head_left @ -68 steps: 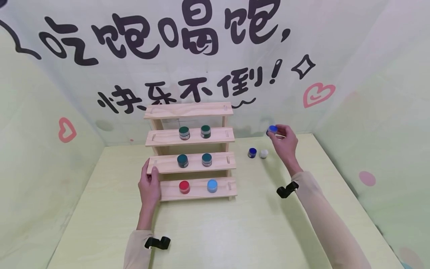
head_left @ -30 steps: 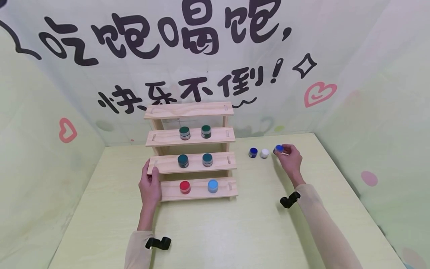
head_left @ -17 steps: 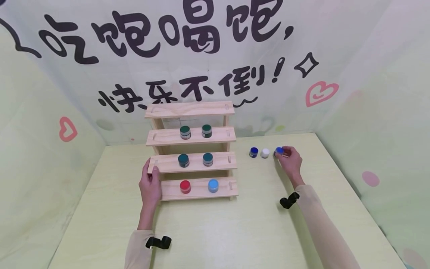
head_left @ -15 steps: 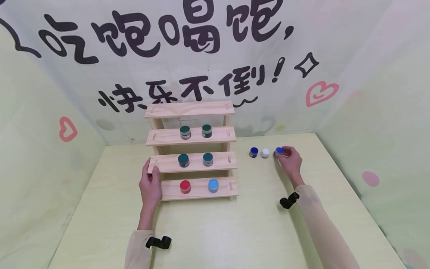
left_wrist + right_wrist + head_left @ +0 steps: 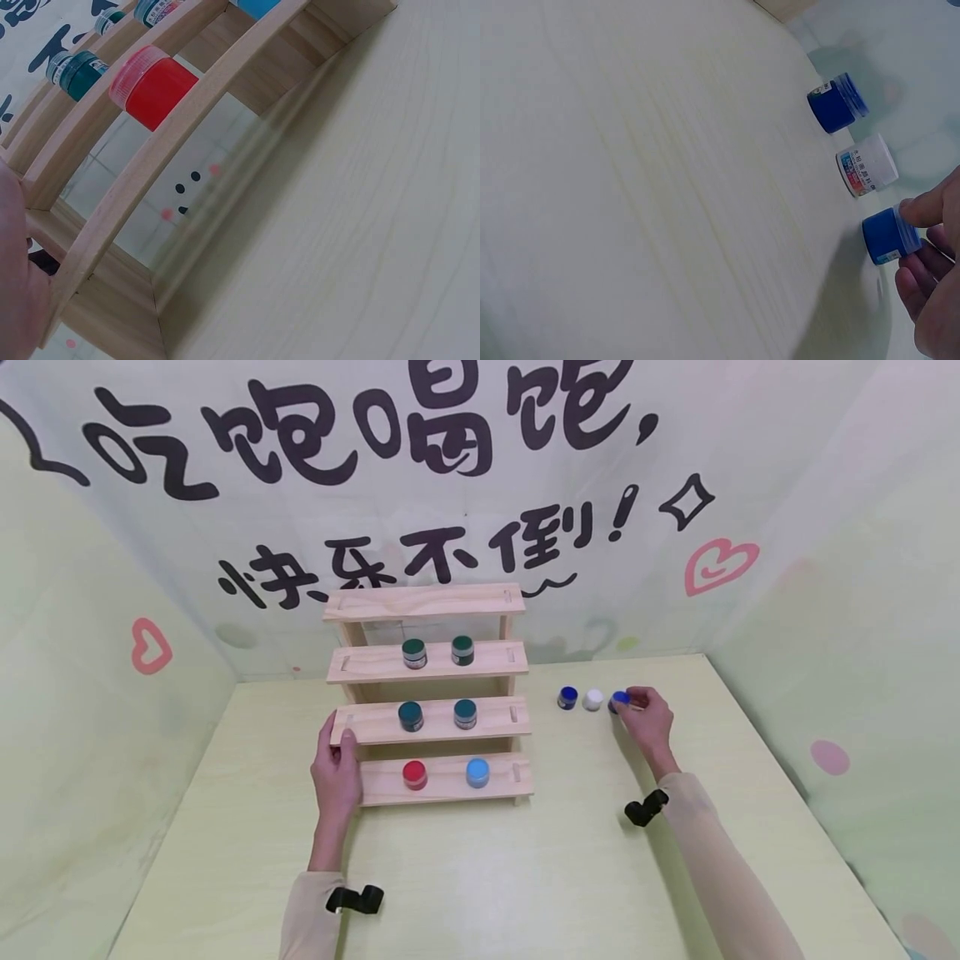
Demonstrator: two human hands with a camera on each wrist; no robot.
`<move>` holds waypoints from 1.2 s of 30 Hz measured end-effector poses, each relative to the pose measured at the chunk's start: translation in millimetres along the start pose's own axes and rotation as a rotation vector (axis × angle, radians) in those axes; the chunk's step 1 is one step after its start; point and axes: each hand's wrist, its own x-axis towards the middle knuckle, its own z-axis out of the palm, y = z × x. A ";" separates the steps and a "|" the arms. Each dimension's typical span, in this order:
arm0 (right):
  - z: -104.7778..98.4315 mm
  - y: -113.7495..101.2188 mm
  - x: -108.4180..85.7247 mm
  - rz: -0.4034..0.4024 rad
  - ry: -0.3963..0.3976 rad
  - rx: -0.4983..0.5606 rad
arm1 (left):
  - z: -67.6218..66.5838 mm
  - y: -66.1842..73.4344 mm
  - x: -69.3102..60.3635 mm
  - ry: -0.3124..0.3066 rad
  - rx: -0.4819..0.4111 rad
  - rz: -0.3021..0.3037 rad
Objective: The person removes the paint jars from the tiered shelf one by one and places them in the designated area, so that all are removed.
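Observation:
My right hand [image 5: 649,720] pinches a small blue paint jar [image 5: 619,701] between thumb and fingers; in the right wrist view that jar [image 5: 883,238] stands on the table. Just left of it are a white paint jar [image 5: 593,699] with a printed label and a darker blue paint jar [image 5: 567,697], the three roughly in a row. My left hand [image 5: 337,777] grips the left end of a stepped wooden rack [image 5: 375,781] at its second-lowest shelf, the thumb on top. Part of that hand is cut off in the left wrist view.
The rack's lowest shelf bears a red jar [image 5: 415,775] and a light blue jar [image 5: 477,772]. Dark teal jars [image 5: 410,716] stand on the shelf above, and dark green jars [image 5: 462,650] higher up. A printed cloth backdrop [image 5: 480,510] rises behind the table [image 5: 480,877].
My right hand has lowered the blue jar from the air to the table beside the white one, then shifted it slightly left. My left hand has kept its grip on the rack.

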 end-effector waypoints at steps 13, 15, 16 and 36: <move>-0.6 -0.9 0.6 -0.026 -0.016 0.001 | -0.3 -1.3 0.0 0.002 -0.004 0.011; -1.0 -1.2 0.6 -0.023 -0.025 0.005 | -0.2 -1.7 -0.1 0.006 -0.001 0.011; -1.5 -1.6 0.6 -0.020 -0.030 0.005 | -0.1 -1.9 -0.1 0.007 -0.001 0.011; -7.2 -25.2 -1.7 -0.095 0.041 0.047 | 0.1 -0.7 0.2 0.015 -0.015 0.026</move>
